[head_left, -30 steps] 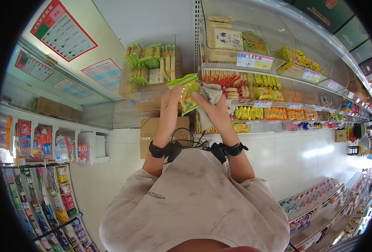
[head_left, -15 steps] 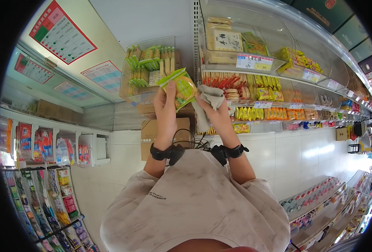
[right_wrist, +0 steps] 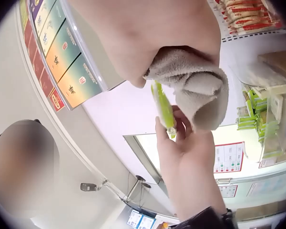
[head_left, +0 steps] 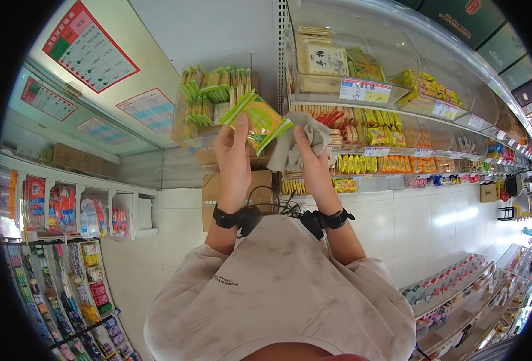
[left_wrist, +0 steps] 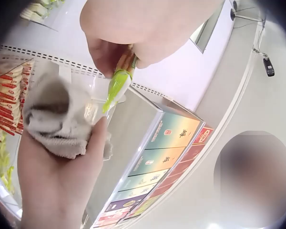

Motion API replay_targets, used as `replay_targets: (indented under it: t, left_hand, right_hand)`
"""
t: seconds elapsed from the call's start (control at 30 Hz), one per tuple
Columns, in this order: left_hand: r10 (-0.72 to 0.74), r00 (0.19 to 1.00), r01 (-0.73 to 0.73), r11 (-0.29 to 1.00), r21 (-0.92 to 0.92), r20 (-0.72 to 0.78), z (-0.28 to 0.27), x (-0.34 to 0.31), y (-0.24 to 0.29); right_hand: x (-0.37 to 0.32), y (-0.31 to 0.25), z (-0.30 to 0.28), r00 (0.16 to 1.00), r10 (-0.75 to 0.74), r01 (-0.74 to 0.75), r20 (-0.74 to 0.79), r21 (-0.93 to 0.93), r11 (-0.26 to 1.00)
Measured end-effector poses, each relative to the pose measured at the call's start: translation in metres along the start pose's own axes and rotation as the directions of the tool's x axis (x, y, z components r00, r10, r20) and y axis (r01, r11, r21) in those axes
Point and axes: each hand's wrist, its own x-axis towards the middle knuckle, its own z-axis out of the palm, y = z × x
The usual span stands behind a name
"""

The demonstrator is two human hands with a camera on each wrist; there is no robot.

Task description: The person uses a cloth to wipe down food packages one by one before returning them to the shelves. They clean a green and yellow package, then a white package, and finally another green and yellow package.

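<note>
In the head view the left hand (head_left: 234,157) pinches a green-and-clear snack packet (head_left: 262,120), thumb on its face. The right hand (head_left: 313,166) holds a crumpled grey cloth (head_left: 296,143), its thumb pressed on it, just right of the packet. From the left wrist the packet (left_wrist: 118,86) shows edge-on between thumb and fingers, its green end near the other hand's thumb. Seen from the right wrist, the cloth (right_wrist: 195,86) bunches under the right hand (right_wrist: 157,33), with the packet's green end close to it; whether they touch I cannot tell.
A clear bin (head_left: 185,135) of similar green packets stands behind the left hand. Shelves with snack packs (head_left: 392,161) run along the right. A cardboard box (head_left: 213,198) sits on the floor below the hands, and a rack of goods (head_left: 73,289) is at the lower left.
The packet has moved left, away from the shelf, and its face has turned toward the head camera. The cloth, earlier bunched behind the right hand, is now spread more around the thumb.
</note>
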Motion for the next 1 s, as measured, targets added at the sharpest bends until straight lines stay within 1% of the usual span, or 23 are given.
replay_targets:
  t: [0.03, 0.1, 0.13, 0.2, 0.23, 0.33, 0.4, 0.5, 0.53, 0.6, 0.63, 0.73, 0.8, 0.83, 0.9, 0.93, 1.0]
  left_hand:
    - [0.023, 1.000, -0.022, 0.997, 0.078, -0.013, 0.001, 0.000, -0.001]
    - [0.068, 0.997, -0.058, 0.971, 0.231, -0.034, 0.005, -0.005, -0.003]
    - [0.046, 0.999, -0.039, 0.976, 0.215, -0.027, 0.005, -0.006, -0.004]
    - [0.004, 1.000, -0.002, 0.983, 0.182, -0.012, 0.005, -0.007, -0.007]
    - [0.004, 1.000, -0.005, 0.987, 0.161, 0.004, 0.006, -0.009, -0.006]
    - [0.020, 0.999, -0.023, 0.992, 0.124, 0.029, 0.010, -0.010, -0.004]
    - [0.032, 0.999, -0.035, 0.990, 0.134, 0.027, 0.010, -0.009, -0.003]
    - [0.001, 1.000, -0.001, 0.998, 0.057, 0.003, 0.019, -0.013, 0.007]
    - [0.023, 0.999, -0.020, 0.996, 0.081, -0.039, 0.018, -0.013, 0.005]
    - [0.074, 0.990, -0.059, 0.990, 0.129, -0.118, 0.014, -0.011, -0.002]
    - [0.086, 0.991, -0.070, 0.987, 0.147, -0.102, 0.014, -0.010, -0.003]
    - [0.114, 0.992, -0.100, 0.973, 0.208, -0.057, 0.013, -0.011, -0.003]
    - [0.134, 0.990, -0.122, 0.960, 0.251, -0.032, 0.011, -0.012, -0.002]
    - [0.121, 0.992, -0.112, 0.964, 0.240, -0.022, 0.010, -0.011, -0.004]
    - [0.096, 0.995, -0.094, 0.971, 0.218, -0.001, 0.005, -0.008, -0.007]
    - [0.108, 0.994, -0.099, 0.972, 0.212, -0.029, 0.004, -0.008, -0.006]
    - [0.132, 0.988, -0.114, 0.974, 0.196, -0.081, 0.005, -0.007, -0.003]
  right_hand:
    - [0.001, 0.001, 0.001, 0.999, 0.045, -0.045, 0.003, 0.067, 0.997]
    - [-0.001, -0.001, 0.009, 0.998, -0.024, 0.022, 0.052, 0.027, 0.999]
    - [-0.003, -0.003, 0.012, 0.996, -0.054, 0.054, 0.075, 0.007, 0.999]
    - [0.001, 0.003, 0.005, 0.997, -0.021, 0.023, 0.067, -0.025, 0.999]
    - [0.003, 0.005, 0.003, 0.998, -0.005, 0.008, 0.066, -0.041, 0.999]
    - [-0.003, -0.003, 0.003, 0.994, 0.047, -0.048, 0.097, 0.003, 0.999]
    - [-0.004, -0.003, 0.002, 0.995, 0.012, -0.009, 0.099, -0.025, 1.000]
    - [-0.001, 0.002, 0.000, 0.993, -0.052, 0.062, 0.104, -0.090, 0.994]
    - [0.001, 0.004, 0.000, 0.991, -0.075, 0.087, 0.108, -0.116, 0.989]
    - [0.002, 0.004, 0.003, 0.985, -0.062, 0.087, 0.159, -0.157, 0.984]
    - [0.003, 0.003, 0.004, 0.981, -0.056, 0.090, 0.185, -0.178, 0.980]
    - [0.000, -0.002, 0.007, 0.983, 0.009, 0.031, 0.184, -0.212, 0.977]
    - [-0.003, -0.005, 0.006, 0.974, 0.071, -0.050, 0.215, -0.101, 0.994]
    - [-0.004, -0.006, 0.004, 0.967, 0.101, -0.093, 0.233, -0.047, 0.995]
    - [-0.002, -0.008, -0.001, 0.973, 0.089, -0.062, 0.213, -0.130, 0.990]
    - [-0.002, -0.008, -0.004, 0.976, 0.081, -0.047, 0.201, -0.171, 0.984]
    - [0.002, -0.010, -0.008, 0.992, -0.100, 0.113, 0.071, -0.216, 0.970]
